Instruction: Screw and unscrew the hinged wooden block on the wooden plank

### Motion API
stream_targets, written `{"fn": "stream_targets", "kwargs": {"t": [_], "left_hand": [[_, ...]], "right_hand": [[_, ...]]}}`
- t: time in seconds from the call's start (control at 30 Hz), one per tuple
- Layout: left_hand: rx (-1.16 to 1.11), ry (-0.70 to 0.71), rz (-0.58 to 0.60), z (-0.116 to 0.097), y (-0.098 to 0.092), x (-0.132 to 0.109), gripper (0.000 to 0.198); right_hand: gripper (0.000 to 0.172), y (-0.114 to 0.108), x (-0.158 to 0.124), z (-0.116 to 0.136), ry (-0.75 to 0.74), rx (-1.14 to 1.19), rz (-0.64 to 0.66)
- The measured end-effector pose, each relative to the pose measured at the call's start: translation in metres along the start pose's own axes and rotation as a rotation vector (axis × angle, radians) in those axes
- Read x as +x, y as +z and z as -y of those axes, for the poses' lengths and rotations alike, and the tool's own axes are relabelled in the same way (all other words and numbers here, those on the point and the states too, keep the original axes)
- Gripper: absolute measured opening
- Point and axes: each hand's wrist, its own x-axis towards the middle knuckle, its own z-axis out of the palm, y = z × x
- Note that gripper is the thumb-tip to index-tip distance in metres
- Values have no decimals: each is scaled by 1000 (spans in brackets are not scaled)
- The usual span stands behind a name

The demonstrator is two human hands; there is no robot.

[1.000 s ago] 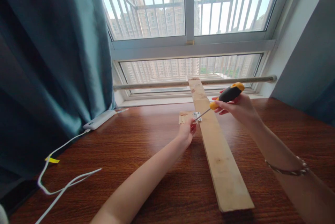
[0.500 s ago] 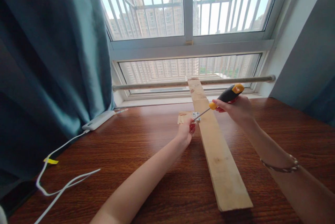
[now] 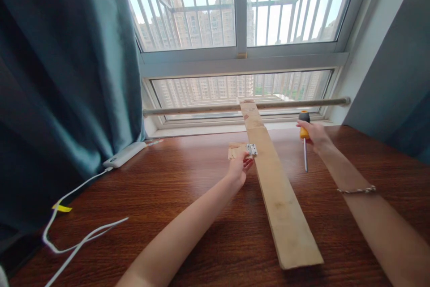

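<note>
A long wooden board [image 3: 284,204] lies on the brown table, its far end reaching the metal rail by the window. Against its left edge sits a small wood block [image 3: 234,150], and a silver hinge [image 3: 251,148] spans the two. My left hand [image 3: 239,168] is closed at the block's near side, thumb on top, just below the hinge. To the right of the board, my right hand [image 3: 317,136] grips a screwdriver [image 3: 304,134] with a black and yellow handle. Its shaft points down, apart from the hinge.
On the left of the table [image 3: 161,197] lie a white power strip [image 3: 125,154] and its looping white cable [image 3: 75,246] with a yellow tag [image 3: 62,208]. A blue curtain [image 3: 72,54] hangs at the left. The metal rail [image 3: 195,110] crosses before the window.
My right hand has moved right, lifting the screwdriver's tip off the hinge and turning its shaft downward. My left hand has stayed at the wood block.
</note>
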Motion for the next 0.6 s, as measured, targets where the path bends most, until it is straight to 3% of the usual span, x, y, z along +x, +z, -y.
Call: {"fn": "stream_targets", "kwargs": {"t": [0.1,0.17,0.37,0.6], "left_hand": [[-33,20,23,1,0,2,8],[-41,38,40,1,0,2,9],[47,1,50,3,-2,2,1],[102,2,37,2,-2,-1,2]], "right_hand": [[36,10,-6,-26,141,-188,178],[33,19,-12,-39,160,-294,242],[29,34,-13,-66,115,-593,302],[47,33,-11,-76,89,-761,381]]}}
